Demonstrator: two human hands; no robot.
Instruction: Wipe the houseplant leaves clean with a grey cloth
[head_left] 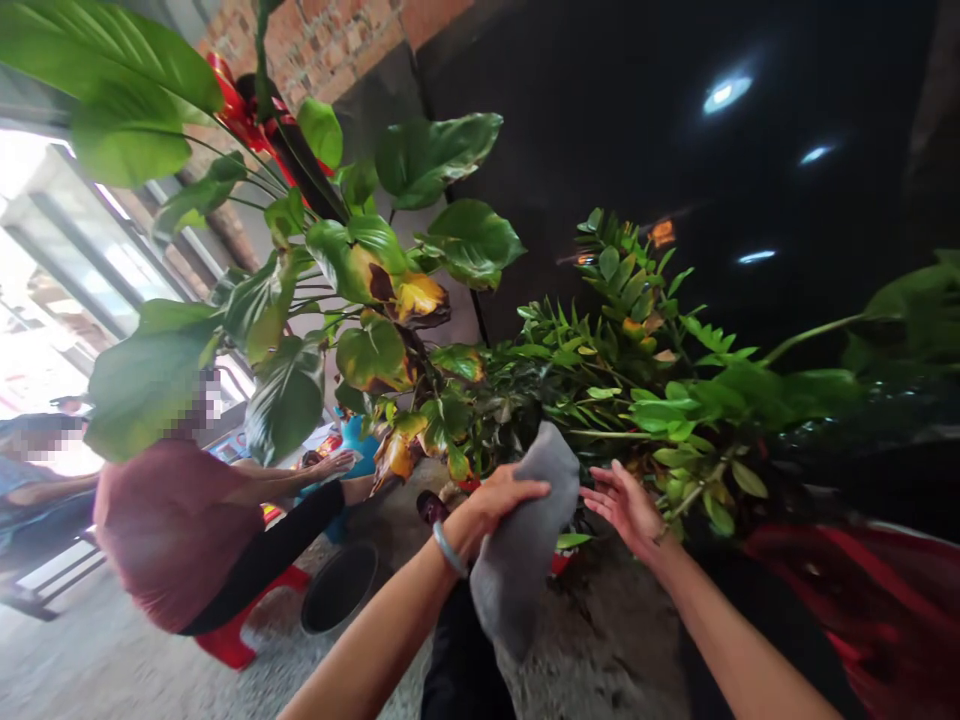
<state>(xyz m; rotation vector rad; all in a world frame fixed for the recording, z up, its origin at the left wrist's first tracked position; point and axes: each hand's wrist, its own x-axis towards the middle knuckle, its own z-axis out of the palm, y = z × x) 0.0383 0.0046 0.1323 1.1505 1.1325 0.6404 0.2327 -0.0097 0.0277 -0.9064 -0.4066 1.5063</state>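
Note:
A grey cloth hangs from my left hand, whose fingers are closed on its upper part. A pale bangle circles that wrist. To the right of the cloth, my right hand is held with its fingers spread and nothing in them. Just beyond both hands grows a low leafy plant with many small green leaflets. A taller plant with broad leaves stands to the left, some of its leaves yellowed and browned.
A person in a pink shirt sits at the left on a red stool. Beside them stands a dark bucket. A glossy black panel rises behind the plants. Red material lies at the lower right.

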